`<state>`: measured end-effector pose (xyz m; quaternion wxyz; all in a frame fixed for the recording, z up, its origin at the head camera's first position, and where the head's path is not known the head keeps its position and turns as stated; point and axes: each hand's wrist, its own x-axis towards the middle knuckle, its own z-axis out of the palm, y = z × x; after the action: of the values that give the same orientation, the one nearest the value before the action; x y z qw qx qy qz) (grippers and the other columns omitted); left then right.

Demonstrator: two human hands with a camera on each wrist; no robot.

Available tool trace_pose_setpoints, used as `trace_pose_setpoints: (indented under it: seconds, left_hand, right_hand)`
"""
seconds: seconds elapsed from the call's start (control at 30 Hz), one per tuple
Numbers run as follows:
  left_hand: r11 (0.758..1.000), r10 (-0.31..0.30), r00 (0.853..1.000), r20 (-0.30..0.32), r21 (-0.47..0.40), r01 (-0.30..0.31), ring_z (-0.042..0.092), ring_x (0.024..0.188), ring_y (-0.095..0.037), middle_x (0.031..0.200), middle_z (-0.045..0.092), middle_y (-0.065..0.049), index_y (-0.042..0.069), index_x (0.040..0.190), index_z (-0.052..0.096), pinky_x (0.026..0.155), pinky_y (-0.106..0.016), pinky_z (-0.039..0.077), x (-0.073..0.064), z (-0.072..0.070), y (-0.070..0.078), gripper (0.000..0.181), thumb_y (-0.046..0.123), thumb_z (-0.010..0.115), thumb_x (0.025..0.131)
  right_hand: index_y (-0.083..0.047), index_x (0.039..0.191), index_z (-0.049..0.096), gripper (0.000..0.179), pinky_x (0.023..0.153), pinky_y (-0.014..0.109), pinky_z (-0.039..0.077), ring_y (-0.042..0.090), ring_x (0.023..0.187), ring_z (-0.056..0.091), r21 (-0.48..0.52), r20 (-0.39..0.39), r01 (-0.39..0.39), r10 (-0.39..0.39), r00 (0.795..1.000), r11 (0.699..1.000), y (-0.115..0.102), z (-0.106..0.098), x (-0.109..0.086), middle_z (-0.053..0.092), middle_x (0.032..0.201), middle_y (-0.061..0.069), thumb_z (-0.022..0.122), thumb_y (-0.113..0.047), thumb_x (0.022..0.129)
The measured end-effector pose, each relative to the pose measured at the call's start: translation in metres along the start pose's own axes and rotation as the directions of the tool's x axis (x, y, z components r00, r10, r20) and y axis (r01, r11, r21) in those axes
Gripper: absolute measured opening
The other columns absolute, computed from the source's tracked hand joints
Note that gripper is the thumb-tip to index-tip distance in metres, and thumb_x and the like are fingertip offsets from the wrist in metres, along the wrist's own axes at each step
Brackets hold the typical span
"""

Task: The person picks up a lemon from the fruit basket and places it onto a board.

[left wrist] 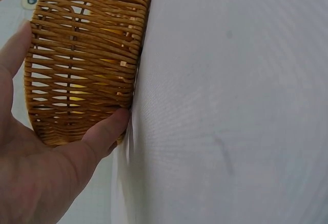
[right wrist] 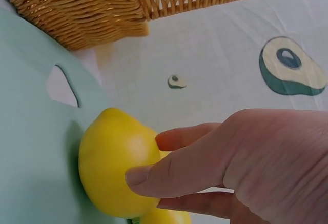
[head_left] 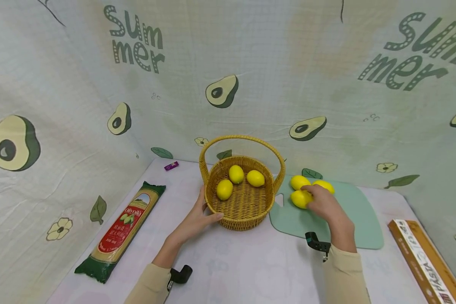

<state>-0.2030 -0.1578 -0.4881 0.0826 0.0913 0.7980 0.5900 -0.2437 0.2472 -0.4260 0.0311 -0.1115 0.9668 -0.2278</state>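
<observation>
A wicker basket (head_left: 243, 222) with a tall arched handle stands mid-table and contains three yellow lemons (head_left: 236, 174). My left hand (head_left: 195, 220) holds its left side; in the left wrist view the thumb (left wrist: 105, 131) presses low on the woven wall and a finger reaches the rim. To the right, a pale green cutting board (head_left: 349, 215) bears three more lemons. My right hand (head_left: 327, 205) grips the nearest lemon (right wrist: 110, 162) there, thumb on its near side. Its other fingers are partly hidden behind the fruit.
On the left lies a long pasta packet (head_left: 119, 232) with green ends. A small purple wrapped item (head_left: 171, 166) is near the back left. A brown pasta box (head_left: 427, 261) lies at the right edge. Patterned cloth (head_left: 258, 84) hangs behind the table.
</observation>
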Motion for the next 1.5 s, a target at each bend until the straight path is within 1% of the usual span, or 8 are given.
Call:
trace_pose_setpoints:
  seconds: [0.17,0.4,0.67,0.9,1.07,1.23,1.37,1.5]
  left_hand:
    - [1.000,-0.007,1.000,0.001,0.005,0.007,0.011,0.155,-0.034,0.166,-0.011,0.012,0.050,0.152,-0.015,0.123,-0.060,0.013,0.001,0.000,-0.001,0.111,0.032,0.075,0.089]
    - [1.000,-0.021,1.000,0.000,0.013,0.021,0.012,0.155,-0.036,0.167,-0.013,0.010,0.036,0.158,-0.015,0.123,-0.059,0.014,0.001,0.000,-0.001,0.114,0.033,0.075,0.089]
    - [1.000,-0.016,1.000,0.000,0.012,0.016,0.011,0.155,-0.034,0.166,-0.013,0.011,0.047,0.153,-0.015,0.123,-0.058,0.013,0.001,0.000,-0.001,0.112,0.032,0.076,0.089]
    - [1.000,-0.007,1.000,0.004,0.007,0.007,0.009,0.155,-0.032,0.166,-0.013,0.011,0.046,0.154,-0.014,0.123,-0.058,0.012,0.001,0.000,-0.001,0.111,0.031,0.075,0.089]
    - [1.000,-0.011,1.000,0.002,0.003,0.011,0.009,0.155,-0.033,0.166,-0.013,0.011,0.043,0.155,-0.014,0.123,-0.058,0.012,0.001,-0.001,-0.001,0.112,0.031,0.075,0.089]
    - [1.000,-0.002,1.000,0.001,0.000,0.002,0.010,0.155,-0.033,0.166,-0.010,0.012,0.048,0.153,-0.012,0.123,-0.059,0.012,0.001,-0.001,-0.001,0.111,0.031,0.076,0.088]
    - [1.000,0.008,1.000,-0.002,0.001,-0.008,0.010,0.155,-0.032,0.166,-0.008,0.013,0.050,0.153,-0.011,0.123,-0.059,0.012,0.002,0.000,-0.002,0.110,0.031,0.076,0.088]
    - [1.000,0.010,1.000,0.005,0.001,-0.010,0.010,0.155,-0.031,0.166,-0.010,0.013,0.047,0.154,-0.012,0.124,-0.058,0.012,0.002,0.000,-0.001,0.110,0.030,0.076,0.089]
  right_hand:
    - [0.007,0.133,0.056,0.053,0.104,0.065,0.039,0.050,0.126,0.047,0.008,0.002,-0.012,0.012,1.000,1.000,-0.007,-0.009,-0.004,0.053,0.137,0.032,0.055,0.007,0.080]
    - [0.002,0.138,0.055,0.051,0.104,0.066,0.039,0.051,0.131,0.043,0.046,0.049,-0.022,0.019,0.999,0.999,-0.024,-0.022,-0.013,0.049,0.144,0.029,0.061,-0.001,0.087]
    - [-0.004,0.142,0.053,0.050,0.102,0.065,0.041,0.049,0.132,0.045,0.094,0.060,0.020,-0.025,0.998,0.995,-0.048,-0.033,-0.026,0.049,0.146,0.025,0.061,-0.007,0.093]
    - [-0.011,0.142,0.054,0.048,0.099,0.061,0.046,0.044,0.130,0.050,0.122,0.059,0.096,-0.104,0.993,0.988,-0.072,-0.037,-0.038,0.054,0.145,0.017,0.062,-0.012,0.095]
    - [-0.008,0.142,0.053,0.049,0.099,0.057,0.049,0.040,0.127,0.054,0.111,0.081,0.165,-0.174,0.981,0.980,-0.092,-0.029,-0.037,0.057,0.142,0.014,0.064,-0.009,0.094]
    - [-0.007,0.142,0.054,0.050,0.106,0.058,0.044,0.039,0.135,0.049,0.088,0.076,0.218,-0.224,0.972,0.972,-0.107,-0.009,-0.027,0.053,0.146,0.015,0.064,-0.008,0.093]
    - [-0.011,0.143,0.054,0.050,0.108,0.058,0.042,0.040,0.138,0.045,0.061,0.057,0.240,-0.243,0.968,0.969,-0.114,0.009,-0.016,0.046,0.151,0.016,0.064,-0.010,0.094]
    - [-0.010,0.142,0.055,0.049,0.104,0.055,0.047,0.037,0.133,0.050,0.056,0.048,0.278,-0.281,0.958,0.959,-0.116,0.023,-0.004,0.046,0.151,0.016,0.064,-0.011,0.094]
